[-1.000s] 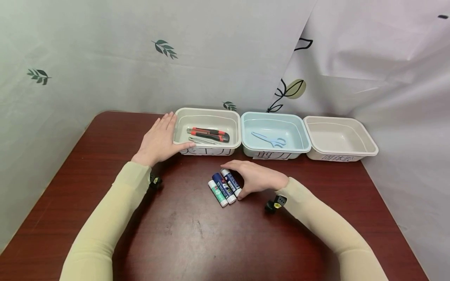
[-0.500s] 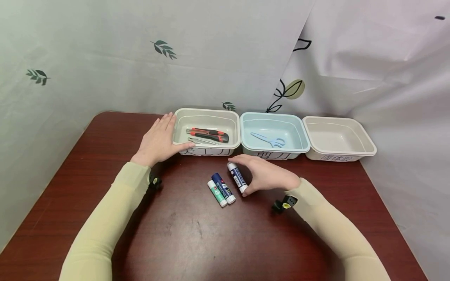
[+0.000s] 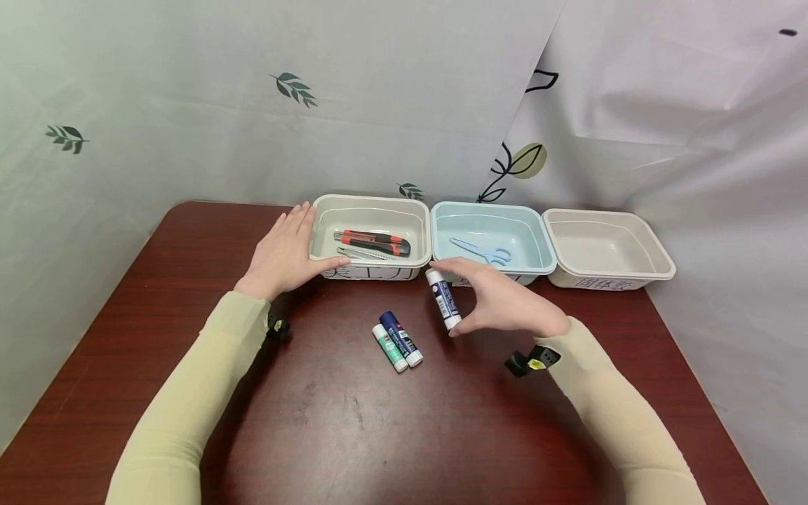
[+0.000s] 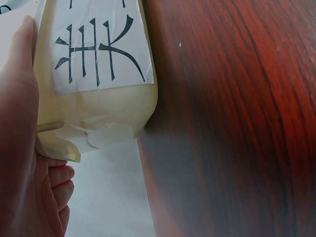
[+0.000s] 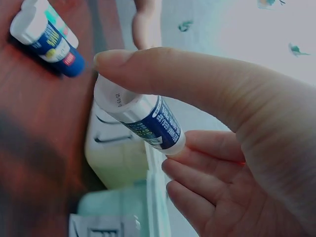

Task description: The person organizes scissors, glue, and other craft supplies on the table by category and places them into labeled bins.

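My right hand [image 3: 508, 298] pinches a blue-and-white glue stick [image 3: 445, 300] by its two ends, thumb on the near end and fingertips on the far one. In the right wrist view this glue stick [image 5: 153, 126] hangs tilted above the table. Two more lie side by side on the tabletop: a dark blue glue stick [image 3: 401, 338] and a thinner green glue stick [image 3: 389, 348]. My left hand [image 3: 284, 252] rests at the left end of a beige bin [image 3: 424, 242], fingers straight along its side, thumb over the front rim. That bin holds several utility knives [image 3: 381, 245].
Right of the beige bin stands a light blue bin [image 3: 442, 245] with blue scissors [image 3: 501, 257] inside. A second beige bin [image 3: 631, 275] follows at the right. Paper labels mark their fronts. Behind the dark wooden table [image 3: 353, 435] hangs a pale curtain [image 3: 208, 105].
My right hand has picked up the nearest glue stick from beside the other two and carried it right and back toward the blue bin. The left hand has stayed in place.
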Demonstrator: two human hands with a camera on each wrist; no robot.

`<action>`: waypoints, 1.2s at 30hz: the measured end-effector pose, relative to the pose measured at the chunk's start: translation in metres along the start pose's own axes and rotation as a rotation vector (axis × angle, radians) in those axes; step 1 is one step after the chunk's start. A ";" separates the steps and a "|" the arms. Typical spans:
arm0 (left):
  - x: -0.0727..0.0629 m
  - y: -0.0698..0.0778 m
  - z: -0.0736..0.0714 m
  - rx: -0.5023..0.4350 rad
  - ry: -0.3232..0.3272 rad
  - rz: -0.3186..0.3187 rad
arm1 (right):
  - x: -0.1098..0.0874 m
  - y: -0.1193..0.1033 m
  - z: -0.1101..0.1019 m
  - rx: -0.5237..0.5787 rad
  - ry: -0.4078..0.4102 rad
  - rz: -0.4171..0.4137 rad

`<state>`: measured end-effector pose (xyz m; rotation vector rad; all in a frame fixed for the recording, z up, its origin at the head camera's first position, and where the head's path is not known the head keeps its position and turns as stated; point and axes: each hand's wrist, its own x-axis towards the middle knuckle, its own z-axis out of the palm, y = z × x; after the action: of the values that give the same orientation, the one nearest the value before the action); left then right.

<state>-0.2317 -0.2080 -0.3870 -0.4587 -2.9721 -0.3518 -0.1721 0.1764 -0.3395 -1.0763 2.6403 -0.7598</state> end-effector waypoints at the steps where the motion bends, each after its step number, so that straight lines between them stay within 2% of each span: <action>1: 0.000 0.000 0.000 0.001 -0.001 -0.001 | -0.002 0.001 -0.003 0.000 0.009 0.007; 6: 0.001 0.000 0.000 0.005 -0.004 0.000 | -0.009 0.007 -0.019 -0.031 0.061 0.026; 14: 0.002 0.000 0.000 0.004 -0.011 -0.003 | -0.020 0.018 -0.039 -0.014 0.114 0.044; 27: 0.002 0.000 -0.001 -0.002 -0.015 -0.003 | -0.044 0.038 -0.071 -0.016 0.200 0.184; 36: 0.001 -0.001 0.000 -0.001 -0.014 -0.004 | -0.059 0.066 -0.092 -0.030 0.236 0.288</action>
<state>-0.2331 -0.2081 -0.3874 -0.4578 -2.9873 -0.3513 -0.2019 0.2934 -0.2966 -0.6220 2.9227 -0.8294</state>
